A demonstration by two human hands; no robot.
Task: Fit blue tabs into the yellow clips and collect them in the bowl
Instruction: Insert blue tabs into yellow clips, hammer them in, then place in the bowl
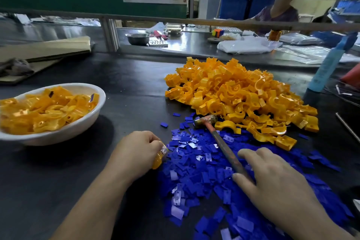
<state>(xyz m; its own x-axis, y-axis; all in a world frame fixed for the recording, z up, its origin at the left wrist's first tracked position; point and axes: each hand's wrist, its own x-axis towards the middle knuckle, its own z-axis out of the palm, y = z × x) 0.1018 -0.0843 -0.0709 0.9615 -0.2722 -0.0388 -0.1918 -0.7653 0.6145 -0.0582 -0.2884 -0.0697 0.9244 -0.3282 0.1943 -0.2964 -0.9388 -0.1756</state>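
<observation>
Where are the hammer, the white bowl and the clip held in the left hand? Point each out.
hammer (224, 148), head view: middle of its handle.
white bowl (78, 127), head view: its outer wall.
yellow clip (157, 159), head view: its exposed lower end.

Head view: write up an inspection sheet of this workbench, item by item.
Surface: dark table, carrying everything below.
Job's things: heap of loose yellow clips at the far right; blue tabs spread in front of it; white bowl at the left, holding more clips, a few showing dark tabs.
Clutter: hammer lying across the tabs, head toward the heap; cardboard and grey cloth at the far left; blue bottle at the right.
Hands: left hand grips one yellow clip; right hand open, fingers spread over the hammer handle.
Cables: nothing seen.
Surroundings: second bench with metal bowl and plastic bags; another person seated beyond.
</observation>
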